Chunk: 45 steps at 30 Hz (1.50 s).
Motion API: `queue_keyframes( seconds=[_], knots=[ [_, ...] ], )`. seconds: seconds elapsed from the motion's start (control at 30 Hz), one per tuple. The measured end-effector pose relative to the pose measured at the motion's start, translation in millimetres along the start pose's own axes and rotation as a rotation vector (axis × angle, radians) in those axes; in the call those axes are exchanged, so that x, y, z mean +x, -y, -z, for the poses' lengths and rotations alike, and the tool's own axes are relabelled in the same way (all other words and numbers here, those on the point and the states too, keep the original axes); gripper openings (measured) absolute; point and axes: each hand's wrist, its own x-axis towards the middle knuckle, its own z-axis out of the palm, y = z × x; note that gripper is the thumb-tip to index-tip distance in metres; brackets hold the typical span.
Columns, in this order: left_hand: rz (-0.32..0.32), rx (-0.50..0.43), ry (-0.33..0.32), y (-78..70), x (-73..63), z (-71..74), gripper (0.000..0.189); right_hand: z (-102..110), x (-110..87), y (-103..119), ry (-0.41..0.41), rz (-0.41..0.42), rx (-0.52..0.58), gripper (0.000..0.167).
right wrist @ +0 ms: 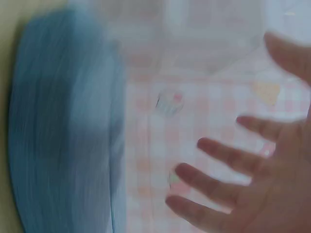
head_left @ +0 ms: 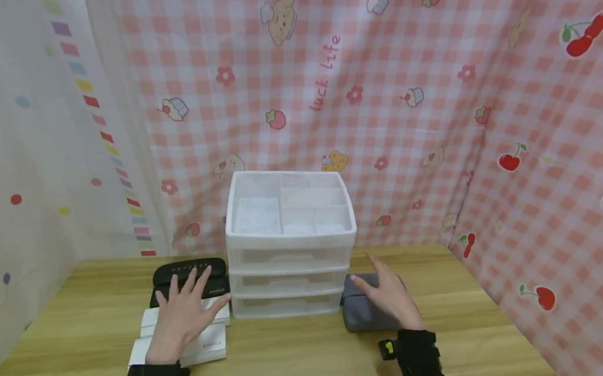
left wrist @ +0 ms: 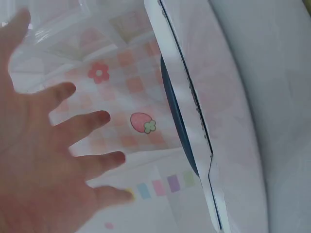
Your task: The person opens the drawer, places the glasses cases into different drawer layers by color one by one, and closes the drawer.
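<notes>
"Both free?"
"Left hand (head_left: pixel 183 323) and right hand (head_left: pixel 391 298) spread, empty. I see white pieces (head_left: pixel 210 344) left, grey case (head_left: pixel 366 316) right of the drawers (head_left: pixel 289 282); probably light, stiffish: I'd grip the ends."

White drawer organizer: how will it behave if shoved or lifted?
The drawer organizer looks like partly translucent plastic, so probably stiff and fairly light for its size. Its broad base sits flat, so a low push likely slides it. No latches show, so its drawers might slip open if tilted.
</notes>
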Motion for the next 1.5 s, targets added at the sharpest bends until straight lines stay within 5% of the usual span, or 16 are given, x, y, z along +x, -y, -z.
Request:
queue_keyframes(
  seconds=[0.27, 0.47, 0.7, 0.93, 1.1, 1.3, 1.5],
  knots=[
    [-0.078, -0.254, -0.242, -19.9, 1.2, 13.2, 0.042, 11.9, -3.8, 37.1, -0.084, -0.178, 0.697, 0.045],
    [-0.102, -0.445, -0.367, -42.4, 15.6, 33.3, 0.031, 13.1, -11.8, 61.9, -0.056, -0.193, 1.040, 0.035],
    [-0.030, -0.538, -0.325, -56.9, 52.7, 54.3, 0.038, -6.2, -15.5, 80.7, 0.157, -0.193, 1.405, 0.020],
    [0.019, -0.519, -0.219, -63.4, 77.6, 57.7, 0.044, -29.4, -18.3, 94.3, 0.268, -0.184, 1.522, 0.043],
    [0.022, -0.538, -0.190, -62.7, 84.1, 56.9, 0.037, -41.5, -17.7, 102.7, 0.361, -0.153, 1.673, 0.053],
    [0.026, -0.609, -0.174, -58.5, 85.5, 54.2, 0.036, -52.6, -15.6, 108.9, 0.368, -0.093, 1.874, 0.058],
    [0.029, -0.626, -0.140, -55.2, 84.9, 54.6, 0.032, -55.1, -21.3, 111.7, 0.384, -0.108, 1.947, 0.058]
  ],
)
